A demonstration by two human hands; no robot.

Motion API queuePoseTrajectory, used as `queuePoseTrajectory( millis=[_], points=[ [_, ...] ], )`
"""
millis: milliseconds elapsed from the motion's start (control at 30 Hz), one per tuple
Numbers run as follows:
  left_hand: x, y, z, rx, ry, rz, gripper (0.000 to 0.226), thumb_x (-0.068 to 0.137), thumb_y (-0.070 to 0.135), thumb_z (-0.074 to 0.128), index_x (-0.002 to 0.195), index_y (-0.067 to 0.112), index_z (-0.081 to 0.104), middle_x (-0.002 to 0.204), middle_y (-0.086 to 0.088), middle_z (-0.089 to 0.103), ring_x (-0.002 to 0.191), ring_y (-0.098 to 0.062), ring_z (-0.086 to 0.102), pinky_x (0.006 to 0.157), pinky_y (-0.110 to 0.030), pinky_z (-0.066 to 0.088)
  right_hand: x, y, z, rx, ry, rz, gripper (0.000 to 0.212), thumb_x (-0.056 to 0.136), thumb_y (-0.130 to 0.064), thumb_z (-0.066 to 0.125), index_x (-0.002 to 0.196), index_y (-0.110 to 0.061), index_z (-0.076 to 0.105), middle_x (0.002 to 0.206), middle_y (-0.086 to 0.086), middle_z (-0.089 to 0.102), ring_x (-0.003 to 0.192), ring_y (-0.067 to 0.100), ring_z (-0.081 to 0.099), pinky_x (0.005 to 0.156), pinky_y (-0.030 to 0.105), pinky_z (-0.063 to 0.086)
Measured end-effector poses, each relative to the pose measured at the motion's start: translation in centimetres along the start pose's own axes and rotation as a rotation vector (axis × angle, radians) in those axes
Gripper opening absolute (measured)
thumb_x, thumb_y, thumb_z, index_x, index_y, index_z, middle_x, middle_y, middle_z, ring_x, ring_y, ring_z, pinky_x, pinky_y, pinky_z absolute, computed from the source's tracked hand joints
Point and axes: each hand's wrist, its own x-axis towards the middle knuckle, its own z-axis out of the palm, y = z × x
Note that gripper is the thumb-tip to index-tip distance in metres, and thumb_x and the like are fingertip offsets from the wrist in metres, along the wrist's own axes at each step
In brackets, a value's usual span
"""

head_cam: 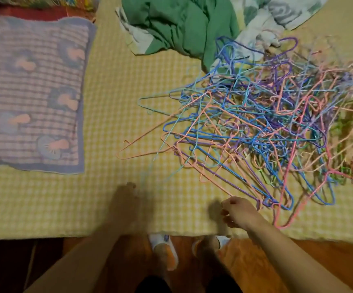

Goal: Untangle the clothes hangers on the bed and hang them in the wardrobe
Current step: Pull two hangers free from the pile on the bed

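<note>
Both hands (238,212) near thin, tangled wire hangers (262,127).

Bed (112,85) before me, spread in yellow-and-white check, near edge running across bottom of view. Lilac striped pillow (31,92) with pink-and-blue motifs at bed's left side. Bright patterned cloth (44,3) at far left corner, mostly cut off. Green blanket (177,24) bunched at far edge, pale grey-patterned towel (277,13) beside it toward far right. Floor (329,261) below near edge: reddish-orange wood. My white-and-orange slippers (165,250) on it. Warm dim light, soft shadows.
</note>
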Motion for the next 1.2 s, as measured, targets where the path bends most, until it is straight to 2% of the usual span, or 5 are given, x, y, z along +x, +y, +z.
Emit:
queuePoseTrajectory(
  millis=[367, 533, 833, 967, 1200],
  points=[
    [15.9, -1.6, -0.8, 0.698, 0.132, 0.319, 0.022, 0.073, 0.034, 0.069, 0.082, 0.014, 0.07, 0.129, -0.028, 0.048, 0.114, -0.051, 0.046, 0.081, -0.052, 0.045, 4.8, 1.6, 5.2, 0.111, 0.014, 0.068, 0.032, 0.098, -0.006, 0.046, 0.077, 0.003, 0.069, 0.069, 0.014, 0.067, 0.058, 0.022, 0.061, 0.053, 0.025, 0.046],
    [12.2, -4.2, -2.9, 0.455, 0.255, 0.385, 0.045, 0.088, 0.046, 0.04, 0.082, 0.015, 0.072, 0.096, -0.017, 0.058, 0.072, -0.038, 0.061, 0.064, -0.047, 0.049, 3.6, 1.7, 7.3, 0.127, -0.04, 0.131, 0.03, 0.095, 0.005, 0.042, 0.074, 0.003, 0.063, 0.062, 0.016, 0.059, 0.043, 0.019, 0.048, 0.038, 0.019, 0.034],
    [0.4, -12.1, -2.0, 0.131, 0.407, -0.167, 0.029, 0.082, 0.032, 0.069, 0.096, 0.009, 0.058, 0.103, -0.021, 0.053, 0.086, -0.044, 0.058, 0.078, -0.054, 0.046, 5.2, -2.2, 13.9, 0.037, -0.092, 0.073, 0.015, 0.08, -0.01, 0.059, 0.067, -0.014, 0.066, 0.065, 0.009, 0.063, 0.06, 0.026, 0.056, 0.058, 0.035, 0.042],
    [-2.4, -14.6, -0.7, -0.106, 0.324, -0.37, 0.039, 0.083, 0.028, 0.07, 0.116, 0.016, 0.053, 0.124, -0.017, 0.049, 0.098, -0.044, 0.057, 0.088, -0.057, 0.048, 8.1, -5.5, 17.9, 0.374, -0.076, 0.064, 0.052, 0.058, -0.031, 0.069, 0.108, -0.02, 0.058, 0.098, 0.013, 0.067, 0.081, 0.028, 0.066, 0.064, 0.034, 0.046],
    [-5.3, -15.2, 0.3, -0.303, 0.336, -0.403, 0.057, 0.082, 0.025, 0.074, 0.13, 0.026, 0.044, 0.126, -0.013, 0.048, 0.094, -0.035, 0.059, 0.084, -0.057, 0.051, 10.5, -9.5, 21.2, 0.963, -0.067, 0.055, 0.01, 0.089, -0.004, 0.056, 0.081, -0.011, 0.054, 0.078, 0.01, 0.061, 0.061, 0.016, 0.058, 0.066, 0.031, 0.049]
  ],
)
